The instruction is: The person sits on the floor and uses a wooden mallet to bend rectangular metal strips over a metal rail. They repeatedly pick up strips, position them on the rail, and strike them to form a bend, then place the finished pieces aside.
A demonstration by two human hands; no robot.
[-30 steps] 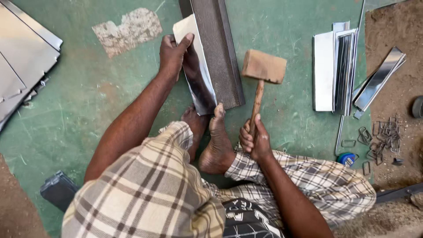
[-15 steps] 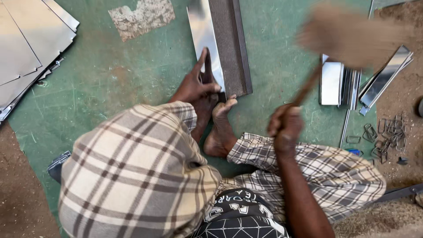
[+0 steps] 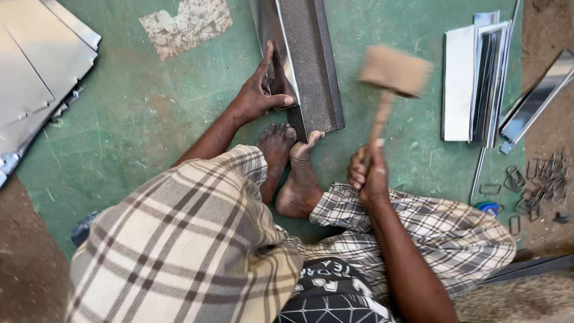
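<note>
Mallet (image 3: 394, 70) (blurred) is gripped by right hand (image 3: 369, 173) fingers; left hand (image 3: 258, 96) fingers press metal strip (image 3: 276, 45).

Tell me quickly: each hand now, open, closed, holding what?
Left hand: open, pressing the metal sheet against the steel bar.
Right hand: closed, holding the mallet.

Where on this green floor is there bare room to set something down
The widest bare patch of green floor lies between the flat metal sheets and the left hand. A narrower strip runs between the dark steel bar and the folded metal pieces, though the mallet swings there. The right edge, with wire clips, is crowded.
</note>
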